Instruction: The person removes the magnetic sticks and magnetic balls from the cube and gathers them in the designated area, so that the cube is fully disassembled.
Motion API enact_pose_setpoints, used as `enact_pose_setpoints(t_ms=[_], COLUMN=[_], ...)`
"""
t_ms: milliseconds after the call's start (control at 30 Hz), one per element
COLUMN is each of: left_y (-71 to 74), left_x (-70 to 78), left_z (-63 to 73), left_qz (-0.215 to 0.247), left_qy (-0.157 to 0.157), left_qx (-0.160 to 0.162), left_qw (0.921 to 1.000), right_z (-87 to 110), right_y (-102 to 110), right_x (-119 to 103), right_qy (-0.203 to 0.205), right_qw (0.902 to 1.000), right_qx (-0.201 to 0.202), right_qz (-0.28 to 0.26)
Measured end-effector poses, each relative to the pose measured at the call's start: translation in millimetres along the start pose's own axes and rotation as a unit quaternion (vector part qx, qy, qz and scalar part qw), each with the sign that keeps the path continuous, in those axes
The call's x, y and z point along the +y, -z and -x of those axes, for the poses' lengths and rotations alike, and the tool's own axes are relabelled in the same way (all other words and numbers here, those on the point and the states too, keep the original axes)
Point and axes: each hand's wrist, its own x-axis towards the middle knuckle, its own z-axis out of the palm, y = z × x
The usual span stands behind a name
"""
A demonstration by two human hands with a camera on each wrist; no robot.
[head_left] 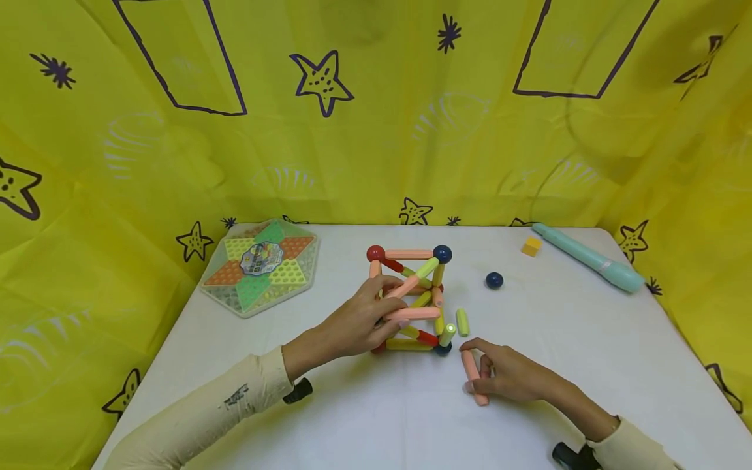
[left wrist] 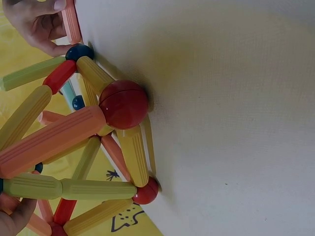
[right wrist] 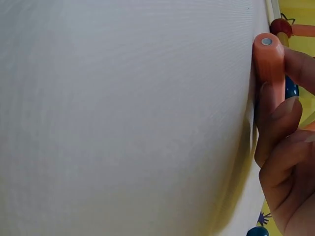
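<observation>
A frame of magnetic sticks and balls point(head_left: 409, 345) stands on the white table in the middle of the head view. Its sticks are salmon, yellow, lime and red; its balls are red and dark blue. My left hand point(head_left: 367, 316) grips the frame's near upper left corner, where two salmon sticks point(head_left: 418, 313) jut right; the fingers partly hide this joint. Right of the frame, my right hand point(head_left: 508, 372) pinches a loose salmon magnetic stick point(head_left: 472, 372) between thumb and fingers. That stick shows a metal disc at its end in the right wrist view, close against the tabletop.
A short lime stick point(head_left: 463, 322) lies right of the frame, with a dark blue ball point(head_left: 494, 281) farther back. Behind are a yellow cube point(head_left: 531, 246) and a teal tapered tube point(head_left: 587, 256). A hexagonal game board point(head_left: 235, 303) lies at the back left. Yellow curtains point(head_left: 376, 150) enclose the table.
</observation>
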Motion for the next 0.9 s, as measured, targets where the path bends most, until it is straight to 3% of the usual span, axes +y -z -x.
enact_pose_setpoints(t_ms=[167,267,467,667,900], left_y=[0.5,1.6,0.6,-0.3,0.4], left_x=[-0.2,-0.2,-1.6,-0.6,-0.7], left_z=[-0.4,-0.8,-0.2,-0.2,-0.9], left_qz=[0.002,-0.001,0.000,0.010,0.008], left_qy=[-0.009,-0.016,-0.018,-0.007,-0.009], left_qx=[0.006,0.009,0.009,0.000,0.006], left_qw=[0.9999,0.9998,0.9998,0.9999,0.9999], right_z=[3.7,1.0,-17.3,-34.2,-36.3], right_y=[6,12,10,-2,-4], right_x=[-3,-8,-18,-23,-28], right_qy=[0.003,0.009,0.067,0.085,0.081], right_qw=[0.9995,0.9976,0.9867,0.9818,0.9766], right_qx=[0.021,0.065,0.148,0.170,0.196], right_qz=[0.023,0.023,-0.003,0.002,0.037])
